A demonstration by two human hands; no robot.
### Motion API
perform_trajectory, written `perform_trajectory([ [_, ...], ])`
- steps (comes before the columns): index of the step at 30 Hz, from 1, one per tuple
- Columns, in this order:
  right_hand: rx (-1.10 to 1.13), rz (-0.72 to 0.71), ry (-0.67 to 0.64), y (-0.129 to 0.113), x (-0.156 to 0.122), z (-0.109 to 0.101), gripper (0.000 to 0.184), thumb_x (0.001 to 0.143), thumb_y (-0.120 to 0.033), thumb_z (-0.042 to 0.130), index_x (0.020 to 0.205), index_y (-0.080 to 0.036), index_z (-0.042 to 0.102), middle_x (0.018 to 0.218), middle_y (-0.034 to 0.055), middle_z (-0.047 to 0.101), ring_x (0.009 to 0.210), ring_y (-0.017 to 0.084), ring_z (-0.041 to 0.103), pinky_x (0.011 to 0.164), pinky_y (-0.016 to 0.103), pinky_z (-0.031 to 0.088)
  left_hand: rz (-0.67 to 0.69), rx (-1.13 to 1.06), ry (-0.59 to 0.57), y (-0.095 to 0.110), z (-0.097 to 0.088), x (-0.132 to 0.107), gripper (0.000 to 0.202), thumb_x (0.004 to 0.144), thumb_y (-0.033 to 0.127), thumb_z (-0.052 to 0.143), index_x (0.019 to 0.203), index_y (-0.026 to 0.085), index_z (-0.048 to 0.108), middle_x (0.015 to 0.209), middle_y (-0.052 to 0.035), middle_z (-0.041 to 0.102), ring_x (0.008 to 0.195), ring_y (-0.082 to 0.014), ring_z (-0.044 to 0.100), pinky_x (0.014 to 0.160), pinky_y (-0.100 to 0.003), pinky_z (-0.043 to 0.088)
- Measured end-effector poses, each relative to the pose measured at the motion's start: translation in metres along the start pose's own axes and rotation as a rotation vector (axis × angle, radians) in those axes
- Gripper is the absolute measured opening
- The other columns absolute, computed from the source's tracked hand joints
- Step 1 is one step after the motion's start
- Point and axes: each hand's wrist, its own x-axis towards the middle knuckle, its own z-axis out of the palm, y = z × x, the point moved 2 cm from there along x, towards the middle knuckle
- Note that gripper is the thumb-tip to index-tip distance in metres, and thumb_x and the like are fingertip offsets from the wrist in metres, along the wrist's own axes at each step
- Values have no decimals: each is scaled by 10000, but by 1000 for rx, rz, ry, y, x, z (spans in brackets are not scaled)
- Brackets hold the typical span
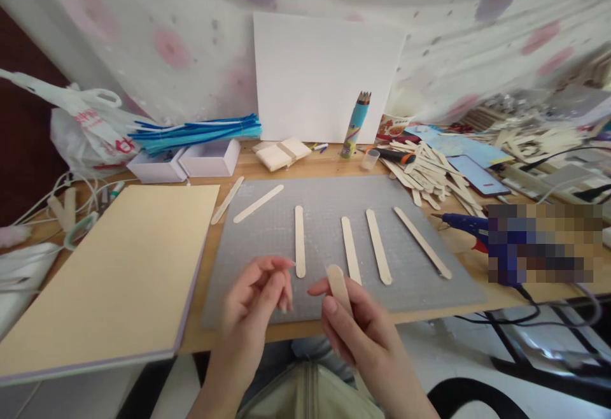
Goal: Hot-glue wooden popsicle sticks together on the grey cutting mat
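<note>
My right hand (356, 317) grips a wooden craft stick (338, 288) between thumb and fingers above the near edge of the grey cutting mat (324, 199). To its left, my left hand (262, 295) is raised, its thumb pressed against curled fingertips; anything pinched there is too small to make out. A craft stick (300, 241) lies upright in view just beyond the left hand. Another craft stick (351, 247) is partly covered by my right hand. Further craft sticks lie spaced apart, including one (379, 247) to the right and one (258, 204) at the upper left.
A blue glue gun (465, 223) rests right of the mat, near a heap of craft sticks (429, 174) and a phone (478, 174). Left lies a tan board (119, 266). Behind stand a pencil tube (356, 126), white boxes (210, 158) with blue pipe cleaners (195, 131), and a white panel (324, 75).
</note>
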Motion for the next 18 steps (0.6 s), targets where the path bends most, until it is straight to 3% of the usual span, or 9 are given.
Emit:
perform_trajectory([
  [3,76,14,16,2,1,3,318,939,-505,569,944,-190,615,532,-108,249,451,48,219,406,182,158,-87,-84,-64,0,-3,0,278,819,442,721,882,184,640,507,100,412,475,-44,355,481,-155,335],
  [7,191,59,5,2,3,6,327,922,-538,573,989,-218,568,534,-117,247,431,47,166,389,182,142,-165,-37,-105,5,-17,-2,308,874,490,644,922,187,611,452,129,286,428,-61,217,442,-200,233],
  [9,257,98,-22,1,3,7,358,909,-577,565,1023,-240,531,556,-120,263,419,41,134,380,179,122,-154,-17,-108,7,-26,-3,338,865,523,642,821,191,596,474,111,297,459,-74,257,467,-216,236],
  [12,356,160,-84,-1,2,10,356,921,-592,530,1004,-246,515,570,-118,278,410,32,114,377,167,98,-151,-68,-140,5,-37,-5,437,857,522,645,623,206,456,512,95,249,501,-87,231,487,-233,230],
  [15,402,173,-103,1,3,10,302,938,-533,539,966,-232,531,559,-105,374,387,29,174,358,158,169,-89,-65,-168,4,-49,-6,518,885,503,602,555,215,325,499,89,183,482,-95,176,466,-242,249],
  [18,376,137,-85,5,6,8,284,919,-499,583,933,-217,559,596,-72,483,375,38,281,349,172,248,103,55,-16,13,-75,-7,553,938,476,521,542,206,246,483,76,151,446,-100,192,440,-232,303],
])
